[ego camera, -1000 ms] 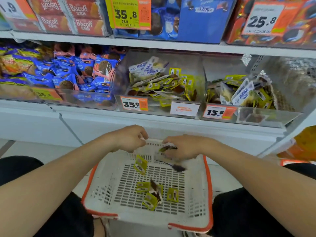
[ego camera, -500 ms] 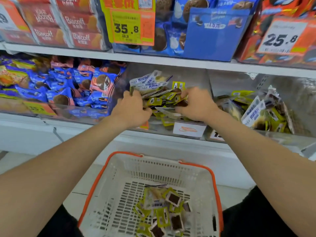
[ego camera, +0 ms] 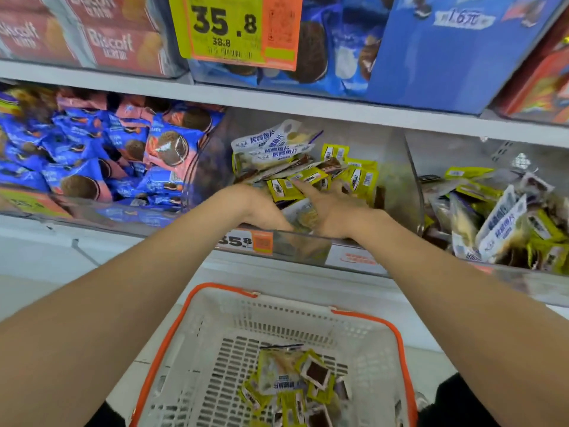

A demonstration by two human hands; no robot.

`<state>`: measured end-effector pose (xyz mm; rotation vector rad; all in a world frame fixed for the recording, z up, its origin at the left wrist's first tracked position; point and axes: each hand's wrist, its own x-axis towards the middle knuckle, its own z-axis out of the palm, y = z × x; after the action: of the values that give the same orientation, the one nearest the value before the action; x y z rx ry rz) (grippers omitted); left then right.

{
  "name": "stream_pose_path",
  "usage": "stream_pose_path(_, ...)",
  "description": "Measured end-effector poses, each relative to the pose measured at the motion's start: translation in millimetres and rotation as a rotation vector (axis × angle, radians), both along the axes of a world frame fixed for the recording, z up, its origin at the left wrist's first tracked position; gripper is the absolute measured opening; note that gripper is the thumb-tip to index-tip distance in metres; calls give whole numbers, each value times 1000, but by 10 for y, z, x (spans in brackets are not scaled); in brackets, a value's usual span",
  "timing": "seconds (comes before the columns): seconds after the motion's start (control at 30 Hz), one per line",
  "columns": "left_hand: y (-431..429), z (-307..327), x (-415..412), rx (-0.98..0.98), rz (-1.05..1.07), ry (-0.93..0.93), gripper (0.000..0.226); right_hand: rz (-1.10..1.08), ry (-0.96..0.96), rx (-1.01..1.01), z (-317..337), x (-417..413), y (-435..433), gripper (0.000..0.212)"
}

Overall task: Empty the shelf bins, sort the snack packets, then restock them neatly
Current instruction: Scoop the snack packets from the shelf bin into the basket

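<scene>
Upper price tag [ego camera: 228,29]: 35.8, smaller 38.8 beneath
Red packs [ego camera: 114,47]: Biscoff
Blue box [ego camera: 462,16]: seemingly 1.6元
Tag [ego camera: 243,241] on middle bin [ego camera: 308,255]: 35.8

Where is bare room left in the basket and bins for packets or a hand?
In the basket the grid floor is bare left of the packets and along the far wall. The middle bin has a gap between its pile and right wall. The left bin is crowded full.

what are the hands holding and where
Cannot tell. Left hand is among the middle bin packets, fingers hidden; right hand has fingers resting on a yellow packet.
</scene>
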<state>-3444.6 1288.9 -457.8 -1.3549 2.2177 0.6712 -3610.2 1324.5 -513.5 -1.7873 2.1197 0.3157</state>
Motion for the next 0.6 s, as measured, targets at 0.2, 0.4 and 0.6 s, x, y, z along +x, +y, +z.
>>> stream_pose_path(0.2,-156,-290,64,-262,86,82,39,121,104,-311,26,-49,27,105)
stream_pose_path(0.4,-121,-261,175,-277,250,281,46,71,67,-450,124,-3,79,70)
stream_pose_path(0.6,127,-245,264,-381,329,705,41,-31,-218,-659,338,55,293,35)
